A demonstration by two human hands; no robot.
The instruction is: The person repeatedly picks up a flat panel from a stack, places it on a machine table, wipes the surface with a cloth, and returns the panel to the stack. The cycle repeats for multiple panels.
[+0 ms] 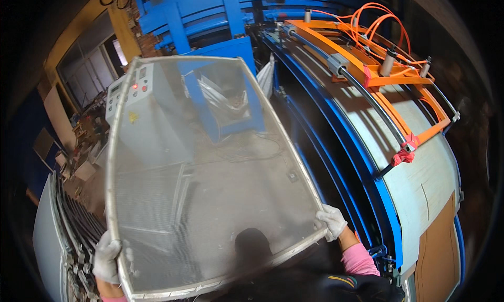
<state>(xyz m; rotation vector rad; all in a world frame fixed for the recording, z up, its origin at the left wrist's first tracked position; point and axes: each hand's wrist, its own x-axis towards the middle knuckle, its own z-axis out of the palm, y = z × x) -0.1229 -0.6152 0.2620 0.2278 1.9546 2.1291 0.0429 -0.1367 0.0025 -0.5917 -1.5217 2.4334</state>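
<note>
A large mesh screen [220, 184] in a pale, narrow rectangular frame spans the space in front of me. My left hand [107, 258], in a white glove, grips the frame's left rail near its lower corner. The white-gloved right hand [331, 222] holds the lower right corner, its fingers partly behind the rail. Through the see-through mesh show the concrete floor, a shadow on it, and some cables. The screen is held off the floor, with its far edge overlapping the view of a blue machine panel.
Right of me stands a blue-railed machine bed [378, 207] with an orange carriage frame [397, 81] and orange hoses. A grey control cabinet [138, 125] with a lit red lamp stands behind the mesh. Several stacked frames [59, 223] lean at left. Clutter [84, 160] covers the floor beyond.
</note>
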